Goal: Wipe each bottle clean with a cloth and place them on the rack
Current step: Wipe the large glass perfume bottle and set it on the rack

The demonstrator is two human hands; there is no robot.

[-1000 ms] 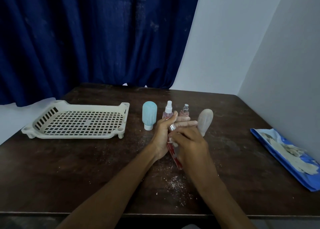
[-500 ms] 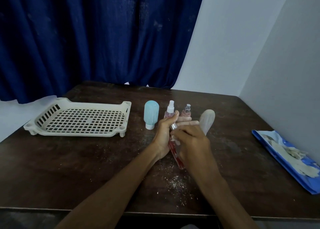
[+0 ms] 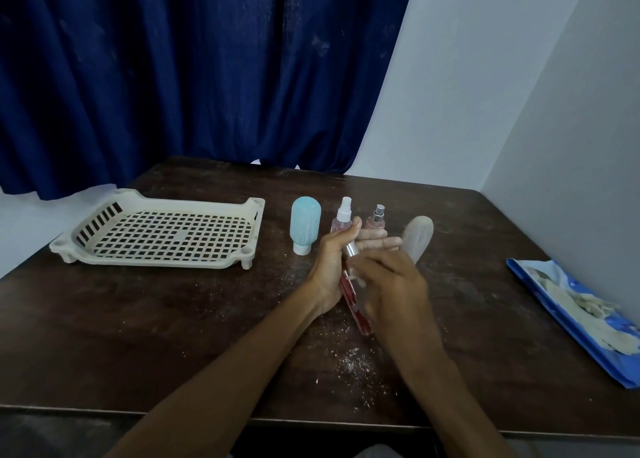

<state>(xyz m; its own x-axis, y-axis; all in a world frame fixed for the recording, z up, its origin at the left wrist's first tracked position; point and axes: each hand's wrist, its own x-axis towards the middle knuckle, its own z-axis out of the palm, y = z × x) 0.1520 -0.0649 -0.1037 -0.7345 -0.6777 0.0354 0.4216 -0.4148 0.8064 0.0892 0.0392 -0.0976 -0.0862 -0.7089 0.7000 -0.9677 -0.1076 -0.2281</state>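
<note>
Red-filled bottle [image 3: 358,314] tilts, gripped by left hand [image 3: 333,267] and right hand [image 3: 394,291].

A single wide-angle camera rides on my head, facing forward and down. It looks from the near edge of the dark brown wooden table [image 3: 138,319] at six o'clock toward the deep blue fabric curtain [image 3: 173,77] at twelve, near enough that my left hand [image 3: 329,267] and right hand [image 3: 394,291] sit just below mid-frame.

A dark blue curtain [image 3: 173,77] hangs behind the dark brown wooden surface [image 3: 138,336], speckled with white crumbs, which sits in a corner where two pale walls [image 3: 467,77] meet.
</note>
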